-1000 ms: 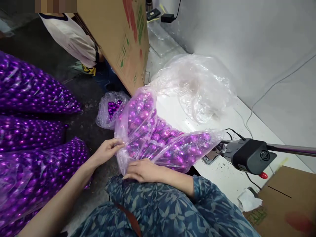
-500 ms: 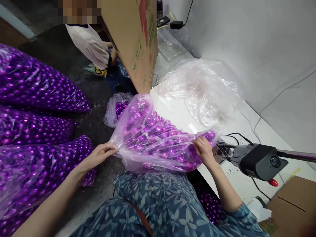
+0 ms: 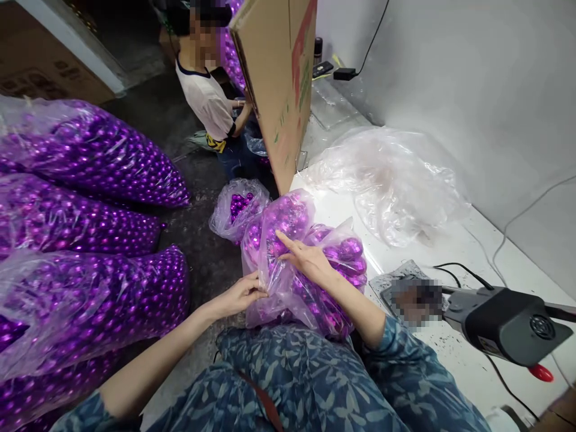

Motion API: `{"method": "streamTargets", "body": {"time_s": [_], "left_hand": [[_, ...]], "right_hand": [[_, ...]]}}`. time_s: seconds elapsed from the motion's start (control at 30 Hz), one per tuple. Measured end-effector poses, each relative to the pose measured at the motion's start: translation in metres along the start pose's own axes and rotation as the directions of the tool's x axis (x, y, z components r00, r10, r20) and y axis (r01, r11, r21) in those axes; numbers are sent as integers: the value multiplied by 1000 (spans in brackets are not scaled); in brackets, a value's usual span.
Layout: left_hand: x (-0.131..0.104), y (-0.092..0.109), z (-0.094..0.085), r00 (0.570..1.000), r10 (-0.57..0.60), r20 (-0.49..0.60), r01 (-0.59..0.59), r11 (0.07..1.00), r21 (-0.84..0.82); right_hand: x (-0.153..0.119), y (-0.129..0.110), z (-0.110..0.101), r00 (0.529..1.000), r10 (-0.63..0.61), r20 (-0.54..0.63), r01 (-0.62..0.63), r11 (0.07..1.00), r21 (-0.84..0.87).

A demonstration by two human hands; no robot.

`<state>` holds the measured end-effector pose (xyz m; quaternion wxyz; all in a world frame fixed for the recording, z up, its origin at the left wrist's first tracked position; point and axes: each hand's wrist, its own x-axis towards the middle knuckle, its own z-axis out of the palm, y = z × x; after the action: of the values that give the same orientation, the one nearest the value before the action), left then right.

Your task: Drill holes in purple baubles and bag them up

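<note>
While pinching loose film (image 3: 275, 295) in left hand (image 3: 240, 295), rests half-open right hand (image 3: 309, 261) atop bag (image 3: 288, 210) of purple baubles (image 3: 350, 247), directly beyond left hand; probably light, soft, slippery, best held by gathered film.

Both bare forearms reached out front, blue leaf-print sleeves bunched near the elbows. The bare left hand (image 3: 245, 294) had its thumb and fingers pinched together, while the bare right hand (image 3: 302, 257) pointed its index finger out.
</note>
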<state>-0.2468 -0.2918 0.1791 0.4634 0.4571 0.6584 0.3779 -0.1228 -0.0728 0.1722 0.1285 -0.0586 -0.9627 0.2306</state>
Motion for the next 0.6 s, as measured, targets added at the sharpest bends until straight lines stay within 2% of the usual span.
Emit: {"method": "streamTargets", "body": {"time_s": [0.07, 0.13, 0.2, 0.27, 0.37, 0.43, 0.5, 0.53, 0.6], "left_hand": [[-4, -1, 1, 1000, -13, -11, 13, 1000, -11], [-9, -2, -2, 998, -40, -49, 39, 999, -17], [-15, -3, -8, 986, -94, -134, 91, 995, -31], [-23, -4, -15, 957, -171, -235, 149, 983, -109], [-35, -9, -25, 867, -347, -359, 240, 920, -310], [-42, -16, -31, 774, -474, -420, 368, 876, -311], [-47, -25, -38, 685, -533, -497, 551, 825, -127], [-49, -29, -41, 656, -531, -536, 625, 781, -9], [-51, -36, -48, 633, -482, -606, 684, 715, 145]], "right_hand": [[3, -3, 7, 999, -1, 39, 3, 998, -70], [4, -3, 10, 999, -39, -10, 39, 998, -41], [1, -1, 3, 989, -66, -134, 78, 993, 86], [-5, 1, -15, 966, -31, -258, 87, 974, 210], [-19, -5, -58, 940, 21, -341, 78, 959, 274], [-29, -14, -86, 935, -1, -354, 96, 963, 253], [-37, -27, -107, 930, -47, -365, 132, 968, 213], [-40, -34, -114, 930, -76, -359, 154, 968, 196], [-43, -48, -122, 936, -133, -327, 202, 961, 187]]}}
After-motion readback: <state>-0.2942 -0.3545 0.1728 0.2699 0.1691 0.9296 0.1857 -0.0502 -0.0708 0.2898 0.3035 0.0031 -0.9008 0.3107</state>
